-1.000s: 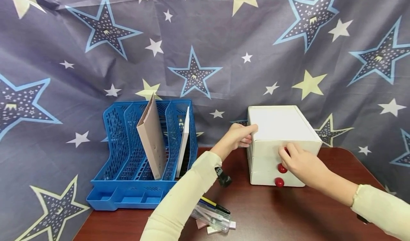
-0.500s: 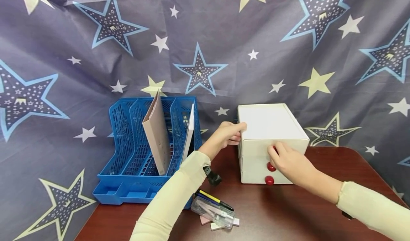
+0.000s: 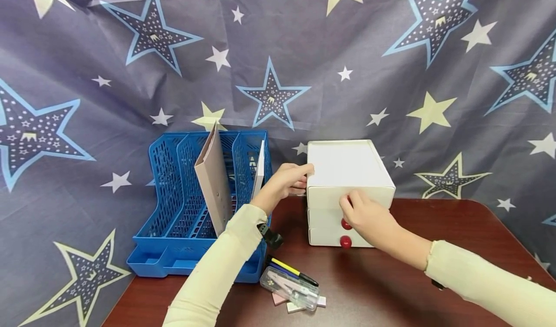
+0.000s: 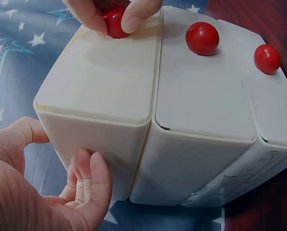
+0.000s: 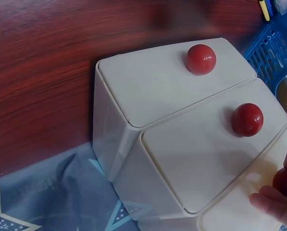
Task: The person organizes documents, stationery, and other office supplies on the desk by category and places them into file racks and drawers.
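Note:
A white set of three small drawers point(image 3: 350, 165) stands on the dark red-brown table point(image 3: 417, 288), each front bearing a round red knob. My left hand point(image 3: 284, 186) holds its upper left edge, thumb over the top and bent fingers point(image 4: 88, 175) against the side. With thumb and fingertips, my right hand point(image 3: 369, 217) pinches the top drawer's knob point(image 4: 115, 23), which the hand covers in the head view. Below it show the middle knob point(image 3: 346, 224) and the bottom knob point(image 3: 345, 241). All drawer fronts sit flush with the casing.
Left of the drawers stands a blue desk organizer point(image 3: 167, 242) with a beige binder point(image 3: 213, 182) and a thin white book point(image 3: 259, 170) upright. In front lie a yellow-and-black pen point(image 3: 293, 271), a clear case point(image 3: 288, 288) and small pale blocks point(image 3: 295, 307). A star-patterned cloth point(image 3: 312, 42) hangs behind.
The drawer set has slid left across the table toward the blue organizer, with both hands moving along on it. My grip on the top knob has stayed the same. The head view has shifted slightly.

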Demonstrator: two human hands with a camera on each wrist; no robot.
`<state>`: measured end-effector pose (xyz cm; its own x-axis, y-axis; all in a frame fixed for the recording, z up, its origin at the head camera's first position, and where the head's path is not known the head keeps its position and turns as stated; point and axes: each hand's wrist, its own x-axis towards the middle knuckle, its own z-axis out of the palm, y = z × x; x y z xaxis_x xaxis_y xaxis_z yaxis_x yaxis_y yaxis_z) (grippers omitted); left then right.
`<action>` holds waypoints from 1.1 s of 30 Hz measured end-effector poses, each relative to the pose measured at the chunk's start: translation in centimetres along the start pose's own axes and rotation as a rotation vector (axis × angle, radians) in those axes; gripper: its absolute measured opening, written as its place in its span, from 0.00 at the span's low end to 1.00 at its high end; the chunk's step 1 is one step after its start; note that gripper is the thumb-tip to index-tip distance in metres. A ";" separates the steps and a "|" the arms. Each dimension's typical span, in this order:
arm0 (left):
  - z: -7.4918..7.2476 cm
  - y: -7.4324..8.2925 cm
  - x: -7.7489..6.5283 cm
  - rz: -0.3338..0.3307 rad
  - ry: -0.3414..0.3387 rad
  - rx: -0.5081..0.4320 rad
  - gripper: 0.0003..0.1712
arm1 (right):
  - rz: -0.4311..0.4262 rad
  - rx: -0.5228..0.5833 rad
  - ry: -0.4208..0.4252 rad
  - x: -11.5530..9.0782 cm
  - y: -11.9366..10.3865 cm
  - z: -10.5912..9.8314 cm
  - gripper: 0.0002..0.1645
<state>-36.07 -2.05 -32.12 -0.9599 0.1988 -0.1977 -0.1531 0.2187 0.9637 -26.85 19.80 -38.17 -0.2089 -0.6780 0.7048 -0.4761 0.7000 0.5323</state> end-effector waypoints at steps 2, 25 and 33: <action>-0.5 0.0 0.0 0.000 0.005 0.007 0.18 | -0.008 -0.009 0.013 0.3 -0.3 0.3 0.16; -2.0 0.1 -0.1 0.004 0.007 0.063 0.15 | -0.015 -0.067 -0.006 1.2 -0.8 1.3 0.12; -2.5 0.4 -0.4 0.003 0.012 0.114 0.22 | 0.032 0.020 0.034 1.8 -1.5 1.5 0.02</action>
<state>-36.35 -4.41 -31.24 -0.9631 0.1883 -0.1922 -0.1233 0.3259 0.9373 -27.82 17.23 -38.41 -0.1952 -0.6471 0.7370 -0.4868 0.7163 0.5000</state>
